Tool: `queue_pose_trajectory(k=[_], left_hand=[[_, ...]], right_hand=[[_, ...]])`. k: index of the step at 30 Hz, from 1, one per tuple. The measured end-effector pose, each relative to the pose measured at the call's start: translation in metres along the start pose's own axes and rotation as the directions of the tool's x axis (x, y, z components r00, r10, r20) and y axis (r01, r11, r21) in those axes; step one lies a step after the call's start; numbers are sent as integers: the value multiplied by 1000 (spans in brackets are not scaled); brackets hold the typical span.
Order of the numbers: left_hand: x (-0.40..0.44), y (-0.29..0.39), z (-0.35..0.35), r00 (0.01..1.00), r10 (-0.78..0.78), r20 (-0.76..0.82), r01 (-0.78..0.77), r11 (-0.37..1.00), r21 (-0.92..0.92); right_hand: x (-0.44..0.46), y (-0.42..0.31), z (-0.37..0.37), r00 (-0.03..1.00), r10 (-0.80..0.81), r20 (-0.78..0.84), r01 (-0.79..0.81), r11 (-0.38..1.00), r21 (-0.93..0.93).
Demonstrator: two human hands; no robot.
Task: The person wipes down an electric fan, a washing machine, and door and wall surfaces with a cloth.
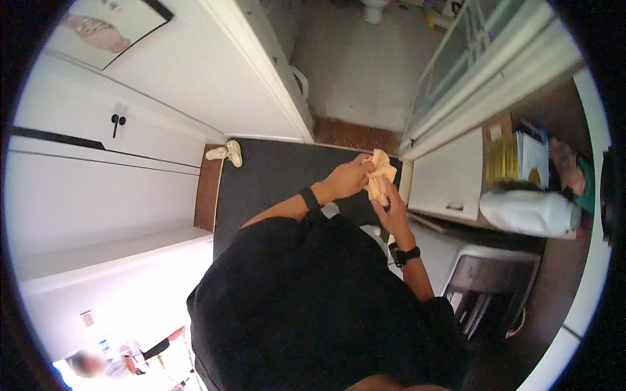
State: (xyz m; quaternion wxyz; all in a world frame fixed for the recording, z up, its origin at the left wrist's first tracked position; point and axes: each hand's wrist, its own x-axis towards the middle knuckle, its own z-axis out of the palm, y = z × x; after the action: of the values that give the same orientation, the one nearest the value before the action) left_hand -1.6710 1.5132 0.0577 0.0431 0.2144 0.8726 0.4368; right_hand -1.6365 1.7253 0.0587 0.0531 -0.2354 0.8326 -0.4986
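Note:
Bunched between my two hands is a crumpled peach-coloured cloth (pixel 377 186), held out in front of my body above the dark floor mat (pixel 280 176). My left hand (pixel 347 178) grips its left side, with the fingers closed into the folds. From below and to the right, my right hand (pixel 393 212) pinches its lower part between thumb and fingers. The cloth hides some of the fingertips. A black band is on my left wrist, and a dark watch (pixel 404 255) is on my right one.
Pale clogs (pixel 233 153) lie at the mat's far left corner. A doorway ahead leads to a tiled floor (pixel 355 78). To the right stand a white cabinet (pixel 447 176), a large white jug (pixel 528 213) and a dark-fronted appliance (pixel 492 274). Another person is at bottom left.

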Motion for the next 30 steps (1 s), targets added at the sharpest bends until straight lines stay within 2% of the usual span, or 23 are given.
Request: queue_pose_trajectory(k=[1,2,5,6,9,10,13,15,17,18,20,23,24,27,29,30], left_hand=[[-3,-8,-19,998,16,-54,-16,1000,10],[-6,-19,-36,996,31,-87,-28,999,33],[-17,-24,-96,983,-121,-138,138,983,120],[-22,-29,-120,966,-63,-251,100,986,135],[-34,-36,-185,904,-43,-426,108,986,130],[-37,-34,-204,881,-78,-467,142,984,104],[-33,-37,-264,792,-161,-589,224,974,35],[-33,-48,-293,719,-118,-685,197,980,38],[-28,-47,-316,645,-59,-762,146,988,47],[-13,-40,-300,613,1,-790,132,986,103],[-8,-51,-333,531,99,-842,103,978,180],[9,-56,-366,461,153,-874,102,969,224],[16,-59,-375,438,166,-884,109,966,236],[40,-73,-397,393,181,-902,138,958,252],[50,-90,-409,384,136,-913,168,962,214],[50,-94,-414,382,162,-910,201,946,253]], right_hand=[[17,-1,16,998,-44,-41,44,999,-12],[32,6,32,998,65,-14,-63,995,77],[93,-40,53,1000,-27,-7,27,999,34],[118,-59,67,997,-77,-31,78,996,37],[179,-89,97,994,-104,31,101,992,78],[198,-99,107,988,-153,2,152,986,73],[264,-133,120,937,-346,50,348,936,-42],[296,-161,132,905,-425,19,425,903,-66],[327,-172,138,860,-510,-11,510,859,-42],[328,-159,122,813,-581,-36,579,813,-57],[365,-183,135,711,-702,-51,695,711,-108],[406,-196,139,641,-764,-73,752,645,-136],[423,-199,141,582,-809,-84,789,587,-179],[468,-204,144,430,-895,-121,855,447,-264],[491,-201,155,407,-909,-92,861,416,-294],[496,-195,161,402,-913,-76,862,405,-307]])
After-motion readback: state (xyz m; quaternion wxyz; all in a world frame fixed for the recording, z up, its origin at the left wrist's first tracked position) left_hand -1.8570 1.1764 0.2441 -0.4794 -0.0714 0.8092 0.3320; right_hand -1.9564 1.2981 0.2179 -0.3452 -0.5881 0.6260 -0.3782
